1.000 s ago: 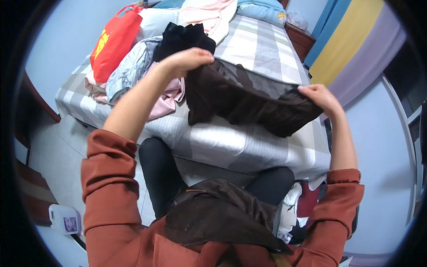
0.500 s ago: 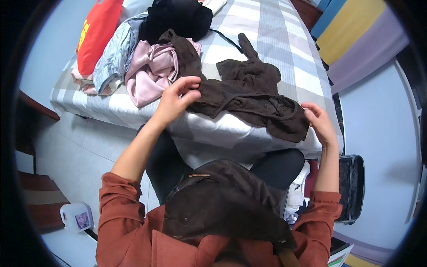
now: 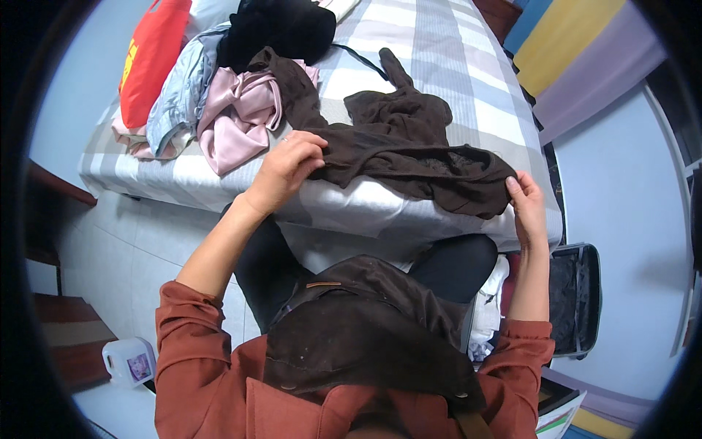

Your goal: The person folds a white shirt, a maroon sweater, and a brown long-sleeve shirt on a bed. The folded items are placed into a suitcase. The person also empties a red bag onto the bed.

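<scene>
A dark brown long-sleeved garment (image 3: 406, 168) lies crumpled along the near edge of the bed, one sleeve stretching away at the left and another at the back. My left hand (image 3: 291, 164) pinches its left end between thumb and fingers. At the opposite end, my right hand (image 3: 528, 201) grips the edge, drawing the near side fairly straight between both hands. Beside the left sleeve sits a heap of pink satiny cloth (image 3: 238, 121).
Light blue clothing (image 3: 175, 106), a red bag (image 3: 155, 62) and a black bundle (image 3: 278, 33) are piled at the back left of the checked bed (image 3: 439, 44). An open suitcase (image 3: 578, 300) stands at my right. A white jug (image 3: 129, 361) is at the lower left.
My right hand has closed on the garment's right end, which is now pulled up and outward. My left hand has tightened its pinch. The whole view has shifted slightly.
</scene>
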Demonstrator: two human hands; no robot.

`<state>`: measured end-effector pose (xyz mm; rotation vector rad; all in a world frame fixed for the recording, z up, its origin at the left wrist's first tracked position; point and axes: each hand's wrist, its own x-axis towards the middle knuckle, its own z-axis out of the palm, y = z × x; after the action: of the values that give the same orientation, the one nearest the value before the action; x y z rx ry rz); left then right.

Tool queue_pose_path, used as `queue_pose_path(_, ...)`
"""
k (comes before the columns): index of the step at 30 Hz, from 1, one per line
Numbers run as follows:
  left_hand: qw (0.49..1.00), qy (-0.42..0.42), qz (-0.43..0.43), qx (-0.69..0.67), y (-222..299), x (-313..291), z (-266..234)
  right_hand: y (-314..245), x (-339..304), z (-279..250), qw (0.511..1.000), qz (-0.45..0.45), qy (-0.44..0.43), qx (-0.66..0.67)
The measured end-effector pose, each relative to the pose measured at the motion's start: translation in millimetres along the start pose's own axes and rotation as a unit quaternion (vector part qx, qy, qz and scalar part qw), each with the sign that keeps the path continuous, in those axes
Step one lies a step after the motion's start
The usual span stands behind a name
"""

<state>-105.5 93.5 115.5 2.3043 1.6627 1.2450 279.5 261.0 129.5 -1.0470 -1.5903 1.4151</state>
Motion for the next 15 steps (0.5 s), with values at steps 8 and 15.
queue_pose_path(8,1.000,0.007,-0.015,0.011,-2.5,-5.9,12.5,-2.4,1.6,7.3,0.989,-0.058,0.045,0.129)
queue_pose_path(15,0.975,0.173,-0.068,-0.123,34.6,113.7,-115.1,-132.5,30.8,-31.2,0.965,-0.239,0.102,0.017)
